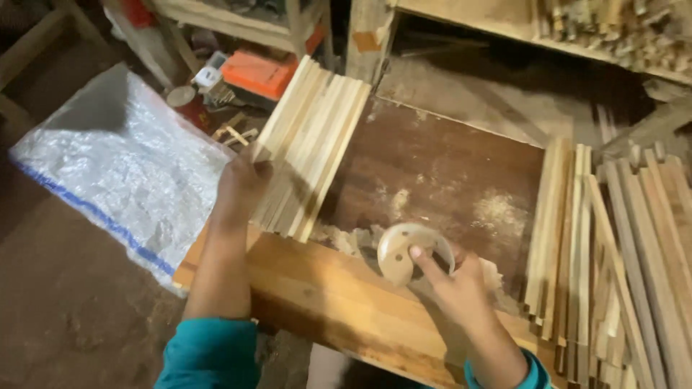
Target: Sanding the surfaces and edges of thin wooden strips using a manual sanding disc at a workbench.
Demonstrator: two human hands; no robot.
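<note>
Near the middle of the frame, I see my left hand (241, 184) with fingers curled on the lower end of a stack of pale wooden slats (310, 144) that slants toward the upper centre. Lower centre, my right hand (450, 284) pinches a round, pale wooden disc (407, 252), forefinger on its face. Both sit over a brown workboard (440, 166) dusted with shavings. More slats (605, 252) lie at right; a plastic sack (122, 166) at left.

Two bare forearms end in the left hand (241, 184) and right hand (461, 284). Both arms wear teal sleeves (213, 353) pushed up near the elbows; no gloves, rings or watch show.
</note>
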